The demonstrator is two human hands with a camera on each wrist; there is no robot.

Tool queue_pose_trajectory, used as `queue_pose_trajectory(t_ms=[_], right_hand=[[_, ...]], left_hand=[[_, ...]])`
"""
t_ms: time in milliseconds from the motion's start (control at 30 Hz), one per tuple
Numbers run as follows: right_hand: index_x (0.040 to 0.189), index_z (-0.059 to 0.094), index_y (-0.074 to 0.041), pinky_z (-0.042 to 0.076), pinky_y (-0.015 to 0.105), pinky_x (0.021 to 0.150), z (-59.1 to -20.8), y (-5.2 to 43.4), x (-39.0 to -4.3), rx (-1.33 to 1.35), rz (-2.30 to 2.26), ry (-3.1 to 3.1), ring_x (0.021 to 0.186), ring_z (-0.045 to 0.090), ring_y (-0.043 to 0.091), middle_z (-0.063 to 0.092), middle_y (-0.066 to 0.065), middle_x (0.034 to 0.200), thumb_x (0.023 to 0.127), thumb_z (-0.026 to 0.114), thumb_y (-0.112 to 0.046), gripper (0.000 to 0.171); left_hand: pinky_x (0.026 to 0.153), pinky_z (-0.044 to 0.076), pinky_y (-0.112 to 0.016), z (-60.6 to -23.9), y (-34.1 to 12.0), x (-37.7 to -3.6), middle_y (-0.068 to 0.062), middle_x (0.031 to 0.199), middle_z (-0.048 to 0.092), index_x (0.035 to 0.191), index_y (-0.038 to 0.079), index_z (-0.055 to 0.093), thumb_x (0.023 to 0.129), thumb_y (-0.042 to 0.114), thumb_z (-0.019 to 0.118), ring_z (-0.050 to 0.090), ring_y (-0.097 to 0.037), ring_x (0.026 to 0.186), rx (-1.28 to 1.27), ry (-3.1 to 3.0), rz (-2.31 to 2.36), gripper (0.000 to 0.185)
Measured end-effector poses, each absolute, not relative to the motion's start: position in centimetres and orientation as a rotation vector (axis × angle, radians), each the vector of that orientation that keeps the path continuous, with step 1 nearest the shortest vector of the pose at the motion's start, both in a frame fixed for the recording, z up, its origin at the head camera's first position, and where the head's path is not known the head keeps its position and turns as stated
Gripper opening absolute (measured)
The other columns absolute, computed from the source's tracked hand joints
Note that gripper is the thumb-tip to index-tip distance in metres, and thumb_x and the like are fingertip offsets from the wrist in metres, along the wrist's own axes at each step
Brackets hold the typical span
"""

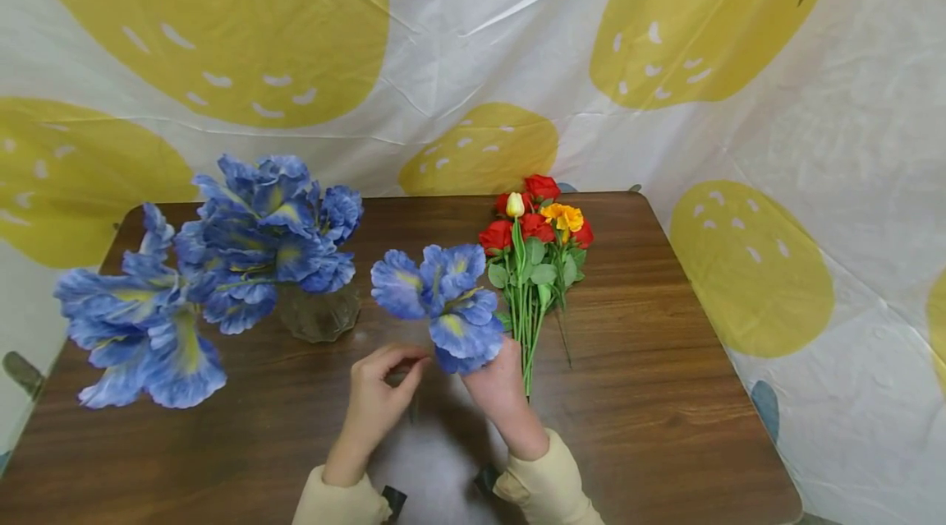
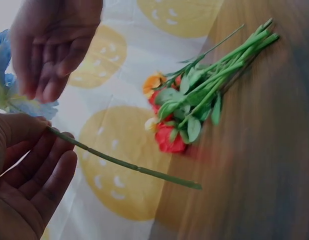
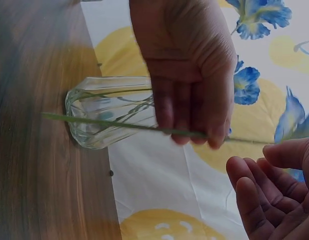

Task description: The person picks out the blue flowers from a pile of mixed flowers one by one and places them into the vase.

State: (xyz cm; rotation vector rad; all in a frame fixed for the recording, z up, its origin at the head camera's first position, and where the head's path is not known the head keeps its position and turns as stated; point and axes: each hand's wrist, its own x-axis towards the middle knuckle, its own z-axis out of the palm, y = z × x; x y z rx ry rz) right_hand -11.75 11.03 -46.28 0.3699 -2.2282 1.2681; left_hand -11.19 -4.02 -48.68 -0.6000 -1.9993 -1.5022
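Note:
A blue iris (image 1: 461,307) with yellow throats stands upright between the two hands. My left hand (image 1: 373,398) pinches its green stem (image 2: 119,162) between thumb and forefinger, the other fingers loosely bent. Higher up, near the bloom, my right hand (image 1: 498,385) holds the same stem with thumb and forefinger; the bloom hides part of this grip in the head view. The stem's lower end hangs free above the table. Left of the hands, a clear glass vase (image 1: 318,315) holds several large blue irises (image 1: 273,221), their stems visible through the glass in the right wrist view.
Right of the hands, red roses (image 1: 495,237), a pale yellow tulip (image 1: 516,204) and an orange flower (image 1: 564,218) lie bunched on the brown wooden table (image 1: 650,393). A cloth with yellow fruit prints (image 1: 473,151) hangs behind the table's far edge.

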Motion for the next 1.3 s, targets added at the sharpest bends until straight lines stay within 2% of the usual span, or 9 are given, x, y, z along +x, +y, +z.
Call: queue_pose_trajectory(t_ms=[133,300,567,833,1000,1133,1300], right_hand=[[0.080,0.064,0.005,0.051,0.022,0.048,-46.7,11.2,-11.8,0.401,1.483,-2.189,0.053,0.060,0.017,0.065,0.014,0.064,0.070,0.065,0.012,0.012],[0.083,0.062,0.007,0.052,0.026,0.049,-46.3,11.4,-11.6,0.408,1.655,-2.200,0.056,0.063,0.031,0.066,0.017,0.068,0.078,0.066,0.012,0.008],[0.083,0.061,0.010,0.052,0.027,0.049,-43.4,11.2,-10.5,0.405,1.664,-2.220,0.058,0.062,0.036,0.065,0.020,0.067,0.079,0.064,0.013,0.005],[0.083,0.062,0.011,0.052,0.029,0.049,-43.7,11.6,-10.5,0.399,1.675,-2.209,0.058,0.063,0.035,0.064,0.022,0.068,0.080,0.063,0.014,0.005],[0.083,0.061,0.012,0.052,0.027,0.049,-43.8,11.7,-10.5,0.407,1.678,-2.194,0.058,0.062,0.036,0.064,0.024,0.068,0.080,0.063,0.014,0.004],[0.083,0.061,0.012,0.052,0.025,0.049,-43.9,11.8,-10.5,0.409,1.689,-2.186,0.058,0.062,0.037,0.064,0.025,0.069,0.080,0.062,0.015,0.005],[0.083,0.061,0.012,0.052,0.023,0.050,-44.0,11.9,-10.4,0.382,1.692,-2.192,0.058,0.063,0.037,0.064,0.024,0.069,0.079,0.063,0.015,0.004]], left_hand=[[0.066,0.051,-0.014,-49.1,-5.3,-12.0,-0.013,0.078,0.067,0.082,-0.002,0.069,0.070,-0.015,0.070,0.064,-0.017,0.069,-0.532,-1.971,-1.498,0.018],[0.069,0.049,-0.011,-47.3,-7.3,-12.9,-0.014,0.079,0.067,0.082,-0.002,0.070,0.068,-0.015,0.071,0.062,-0.012,0.072,-0.441,-1.893,-1.403,0.019],[0.070,0.046,-0.012,-43.1,-9.5,-14.2,-0.019,0.077,0.065,0.081,-0.007,0.068,0.077,-0.006,0.067,0.057,0.000,0.076,-0.347,-1.815,-1.339,0.004],[0.071,0.046,-0.014,-40.4,-10.9,-14.8,-0.021,0.077,0.064,0.081,-0.009,0.067,0.080,0.001,0.064,0.058,0.001,0.079,-0.303,-1.743,-1.302,0.011],[0.071,0.045,-0.014,-39.7,-11.5,-15.1,-0.021,0.078,0.063,0.082,-0.010,0.067,0.082,0.002,0.065,0.056,0.004,0.079,-0.249,-1.715,-1.278,0.013],[0.073,0.044,-0.014,-39.5,-12.2,-15.4,-0.017,0.079,0.064,0.083,-0.011,0.067,0.081,-0.002,0.066,0.056,0.004,0.081,-0.199,-1.685,-1.250,0.009],[0.073,0.041,-0.016,-39.1,-12.8,-15.8,0.007,0.079,0.061,0.076,-0.011,0.066,0.080,-0.004,0.062,0.053,0.003,0.079,-0.155,-1.651,-1.249,0.009]])
